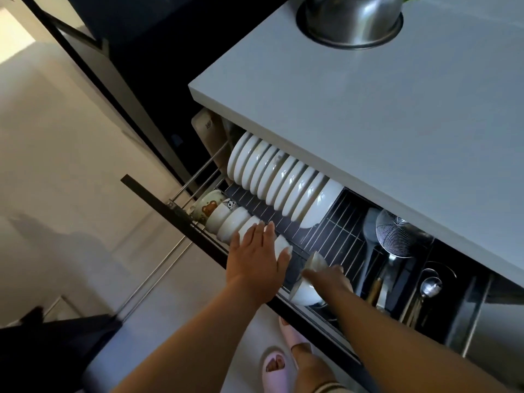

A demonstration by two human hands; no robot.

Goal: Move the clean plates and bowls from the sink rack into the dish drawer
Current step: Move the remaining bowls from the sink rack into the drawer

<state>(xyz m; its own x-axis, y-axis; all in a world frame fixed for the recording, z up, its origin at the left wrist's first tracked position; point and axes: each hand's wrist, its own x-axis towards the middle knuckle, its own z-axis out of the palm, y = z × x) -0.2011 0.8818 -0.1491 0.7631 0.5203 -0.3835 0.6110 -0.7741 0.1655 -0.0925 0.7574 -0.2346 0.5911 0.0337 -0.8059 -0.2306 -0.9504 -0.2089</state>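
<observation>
The dish drawer [181, 215] is pulled out under the counter. A row of white plates [280, 180] stands upright in its wire rack at the back. Along the front lies a row of bowls on their sides [226, 219], the leftmost with a bear print. My left hand [256, 258] lies flat with straight fingers on the right end of that row. My right hand [329, 277] grips a white bowl [304, 293] just right of it, low in the drawer front. Another bowl edge [316, 262] shows above that hand.
The drawer's right part holds a wire skimmer [395, 236], a grey spatula [371, 231], spoons [429, 286] and other utensils. A steel bowl [351, 21] sits on the grey countertop [368, 109]. My feet in pink slippers [273, 367] stand below the drawer front.
</observation>
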